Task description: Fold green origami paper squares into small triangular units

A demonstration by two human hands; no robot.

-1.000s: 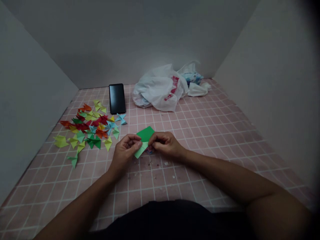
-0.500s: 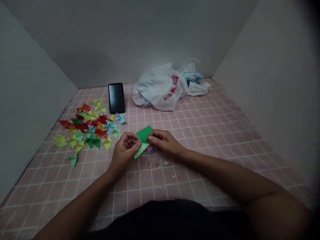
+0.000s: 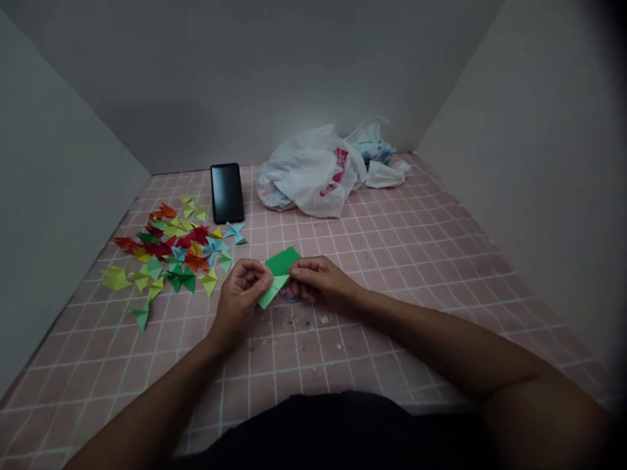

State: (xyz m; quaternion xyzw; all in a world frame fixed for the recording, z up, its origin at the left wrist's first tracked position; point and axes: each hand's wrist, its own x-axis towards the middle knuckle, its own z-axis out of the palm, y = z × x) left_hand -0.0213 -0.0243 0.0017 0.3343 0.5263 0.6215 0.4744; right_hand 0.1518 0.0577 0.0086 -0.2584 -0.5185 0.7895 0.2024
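A: What has just changed?
B: Not much. At the left of the frame, the loose pile of folded red, orange, yellow, green and blue paper shapes lies as it did a second ago. Nearer the centre, the bare left hand keeps its thumb and fingers pinching the left edge of a flat green paper sheet, its pale green flap turned over toward the bottom. The bare right hand has shifted slightly: its thumb and forefinger appear to pinch the sheet's right edge, a touch higher.
A: Meaning what for the work?
B: I'd judge the fold is being lined up or pressed, not finished.
A: What's unclear?
B: The pile's shapes overlap too much to count. The left fingertips behind the sheet are hidden. Below it, some small pink-and-blue pieces are mostly covered; I can't tell what they are. The right hand's lower fingers are dim. At top centre, the crumpled white plastic bag conceals its contents.
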